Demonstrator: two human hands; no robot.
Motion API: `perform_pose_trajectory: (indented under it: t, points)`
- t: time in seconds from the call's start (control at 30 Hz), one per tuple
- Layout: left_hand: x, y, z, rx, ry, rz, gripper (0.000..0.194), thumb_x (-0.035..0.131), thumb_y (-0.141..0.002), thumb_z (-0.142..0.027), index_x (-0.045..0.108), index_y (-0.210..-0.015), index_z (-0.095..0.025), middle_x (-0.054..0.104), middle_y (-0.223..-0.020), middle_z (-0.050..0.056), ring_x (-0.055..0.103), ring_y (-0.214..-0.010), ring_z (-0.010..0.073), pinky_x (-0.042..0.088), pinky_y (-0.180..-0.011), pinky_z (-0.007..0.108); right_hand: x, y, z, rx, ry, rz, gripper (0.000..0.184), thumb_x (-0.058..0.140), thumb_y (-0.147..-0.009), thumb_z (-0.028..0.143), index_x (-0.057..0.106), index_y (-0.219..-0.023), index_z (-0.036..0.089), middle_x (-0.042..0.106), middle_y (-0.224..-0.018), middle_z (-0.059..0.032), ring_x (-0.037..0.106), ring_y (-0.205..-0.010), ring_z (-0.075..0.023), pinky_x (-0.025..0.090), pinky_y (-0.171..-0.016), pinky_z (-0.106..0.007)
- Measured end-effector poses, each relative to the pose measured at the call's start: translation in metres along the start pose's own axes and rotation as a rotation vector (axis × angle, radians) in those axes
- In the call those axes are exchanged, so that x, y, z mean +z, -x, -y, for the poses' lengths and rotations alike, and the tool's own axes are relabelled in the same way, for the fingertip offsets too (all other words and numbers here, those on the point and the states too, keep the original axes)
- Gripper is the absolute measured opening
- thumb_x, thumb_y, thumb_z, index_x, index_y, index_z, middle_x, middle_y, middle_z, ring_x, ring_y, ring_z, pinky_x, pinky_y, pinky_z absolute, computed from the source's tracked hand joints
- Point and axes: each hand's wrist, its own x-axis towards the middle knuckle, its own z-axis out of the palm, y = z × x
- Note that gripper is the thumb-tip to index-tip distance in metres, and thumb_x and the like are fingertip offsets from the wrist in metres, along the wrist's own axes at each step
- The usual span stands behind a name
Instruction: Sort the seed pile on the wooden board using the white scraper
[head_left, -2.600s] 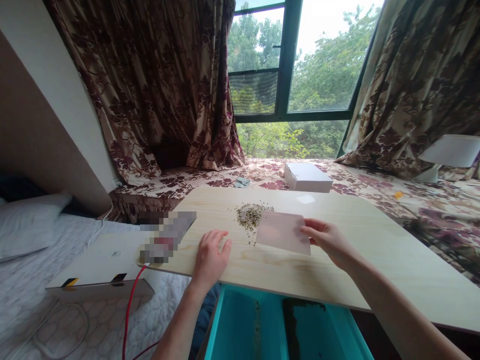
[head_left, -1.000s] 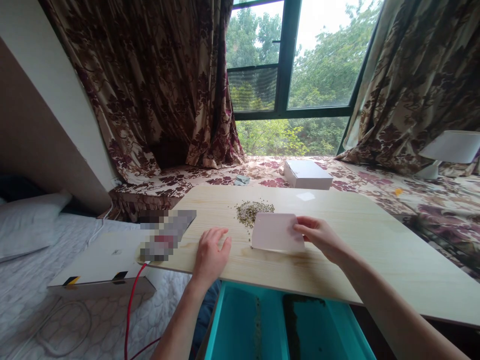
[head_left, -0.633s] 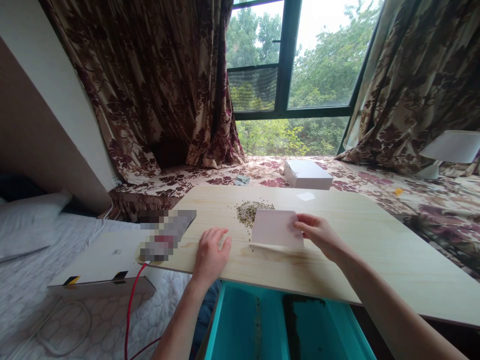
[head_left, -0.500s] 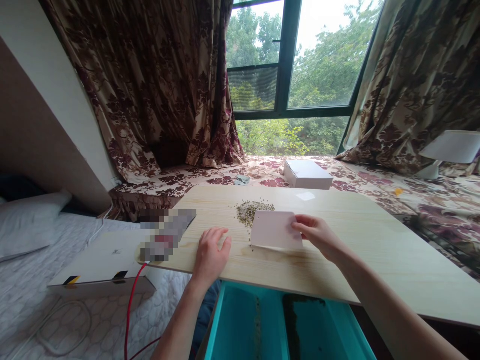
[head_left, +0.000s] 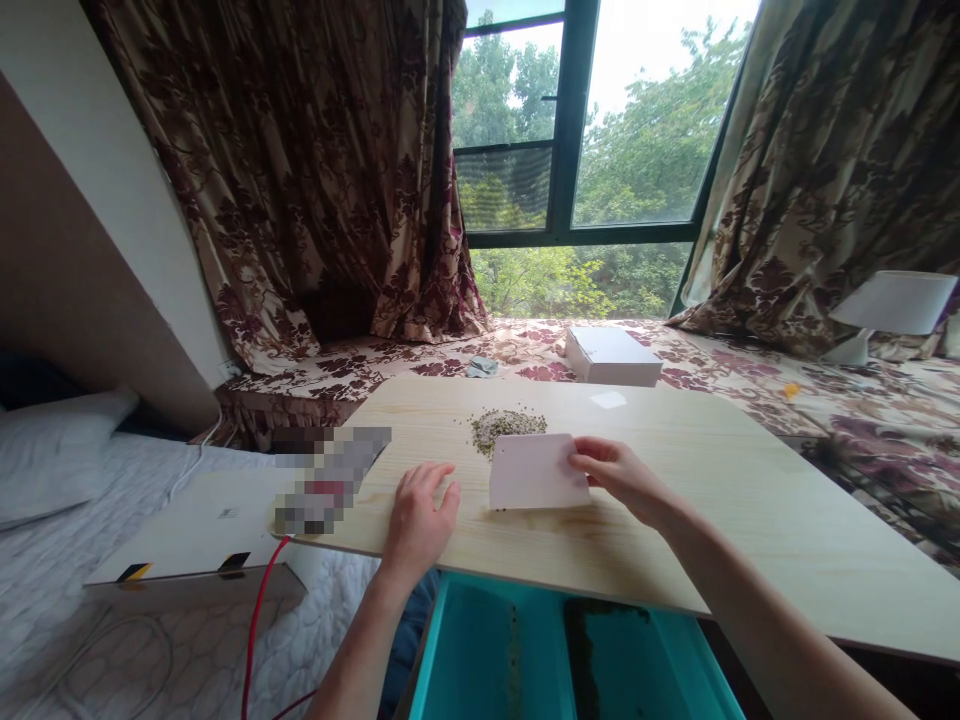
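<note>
A thin white plastic scraper (head_left: 534, 470) stands tilted on the pale wooden table (head_left: 697, 480), gripped at its right edge by my right hand (head_left: 604, 465). Behind the scraper lies a loose heap of small greenish and whitish grains (head_left: 510, 422), partly covered by it; a few grains show at its lower edge. My left hand (head_left: 421, 510) rests on the table to the left of the scraper, fingers stretched and thumb apart, holding nothing. Below the table's front edge sits a turquoise bin (head_left: 480, 650) with two compartments; dark bits line the right one.
At the table's left end lies a blurred-out object (head_left: 330, 485) with a red cable (head_left: 259, 620). A white carton (head_left: 187, 530) is on the bed to the left. Behind the table are a white box (head_left: 613, 355), a small cloth (head_left: 481, 367) and a lamp (head_left: 896, 300).
My right hand has drawn the scraper slightly left and toward me, away from part of the heap. My left hand stays almost in place. The view has shifted a little.
</note>
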Motion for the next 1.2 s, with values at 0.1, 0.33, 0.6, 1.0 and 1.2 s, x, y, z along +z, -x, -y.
perform_pose_trajectory:
  t: [0.1,0.33,0.6,1.0,1.2]
  points:
    - [0.000,0.000,-0.001,-0.011,0.024,-0.003,0.025,0.052,-0.083,-0.028,0.068,-0.099,-0.018,0.069,-0.103,0.010,0.060,-0.106,0.0250,0.046,-0.098,0.047,-0.002,-0.005,0.002,-0.009,0.022,0.039,0.016,0.068,-0.062,0.027,0.071,-0.074,0.017,0.070,-0.076,-0.0030,0.061,-0.070,-0.0161,0.049,-0.068,-0.030]
    - [-0.012,-0.002,-0.002,-0.282,0.387,-0.032,0.032,0.054,-0.083,-0.042,0.068,-0.099,-0.018,0.071,-0.106,0.008,0.062,-0.107,0.0235,0.047,-0.096,0.038,0.023,-0.028,0.011,-0.013,0.085,0.169,0.013,0.061,-0.064,0.018,0.070,-0.073,0.017,0.066,-0.071,-0.0006,0.058,-0.068,-0.0138,0.045,-0.064,-0.026]
    - [-0.018,-0.004,0.007,-0.430,0.685,-0.134,0.041,0.056,-0.080,-0.050,0.067,-0.095,-0.014,0.072,-0.094,0.007,0.064,-0.100,0.0226,0.046,-0.094,0.035,0.048,-0.047,0.011,0.048,0.151,0.362,0.020,0.058,-0.060,0.009,0.071,-0.073,0.017,0.066,-0.070,0.0004,0.058,-0.069,-0.0132,0.045,-0.061,-0.023]
    - [-0.019,-0.005,0.003,-0.438,0.600,-0.072,0.045,0.060,-0.075,-0.055,0.069,-0.095,-0.016,0.072,-0.103,0.008,0.063,-0.105,0.0244,0.045,-0.096,0.036,-0.017,0.003,0.030,0.111,0.314,0.620,0.010,0.065,-0.059,0.012,0.072,-0.063,0.018,0.063,-0.059,0.0033,0.053,-0.059,-0.0117,0.041,-0.056,-0.022]
    - [-0.013,-0.011,-0.001,-0.407,0.524,0.044,0.041,0.063,-0.074,-0.050,0.070,-0.095,-0.016,0.073,-0.104,0.009,0.063,-0.108,0.0250,0.045,-0.098,0.037,-0.044,0.046,0.029,0.091,0.203,0.538,0.014,0.074,-0.066,0.031,0.073,-0.069,0.017,0.065,-0.065,0.0005,0.055,-0.062,-0.0136,0.042,-0.060,-0.024]
